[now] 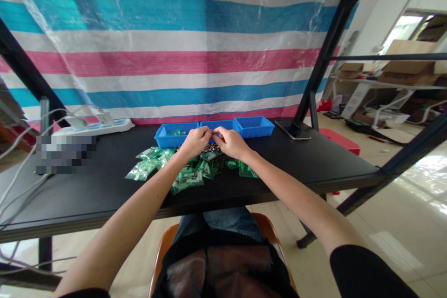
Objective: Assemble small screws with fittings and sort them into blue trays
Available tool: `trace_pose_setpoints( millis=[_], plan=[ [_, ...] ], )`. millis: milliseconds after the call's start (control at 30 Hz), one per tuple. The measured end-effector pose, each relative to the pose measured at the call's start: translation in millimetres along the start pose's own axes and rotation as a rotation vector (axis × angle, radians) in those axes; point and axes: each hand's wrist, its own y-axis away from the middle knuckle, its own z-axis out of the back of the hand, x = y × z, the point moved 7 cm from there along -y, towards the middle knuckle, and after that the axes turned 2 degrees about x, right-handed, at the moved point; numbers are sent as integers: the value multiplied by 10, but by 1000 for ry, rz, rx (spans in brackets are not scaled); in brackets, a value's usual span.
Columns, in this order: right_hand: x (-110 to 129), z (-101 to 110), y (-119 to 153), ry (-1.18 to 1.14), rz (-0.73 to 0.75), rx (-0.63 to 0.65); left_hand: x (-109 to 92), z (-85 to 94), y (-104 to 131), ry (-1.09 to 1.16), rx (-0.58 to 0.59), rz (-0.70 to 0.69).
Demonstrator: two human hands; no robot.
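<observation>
Before blue plastic trays (256, 132): left hand (196, 141), right hand (231, 143) meet; fingers curled, can't tell if grasping.
Green packets (142, 169): heaped close, likely for reach.

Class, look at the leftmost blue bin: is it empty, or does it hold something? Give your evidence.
Partly filled: some green plastic shows inside the leftmost blue bin, with bare blue wall visible around it.

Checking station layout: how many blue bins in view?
3, in a row toward the back of the black table: left bin; middle bin, partly hidden by the left hand and right hand; right bin. No others show.
</observation>
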Motion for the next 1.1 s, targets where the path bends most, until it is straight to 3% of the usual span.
trace_pose_setpoints(
  millis=[867, 1000, 1100],
  plan=[
    [-48, 39, -12, 29, -34, -36, 36, -26, -3, 40, -17, -119],
    [-162, 182, -52, -23, -30, -130, 79, -45, -8, -12, -13, -69],
    [-481, 404, -47, -74, -113, -278, 84, -103, 0, -118, 51, -66]
  ],
)
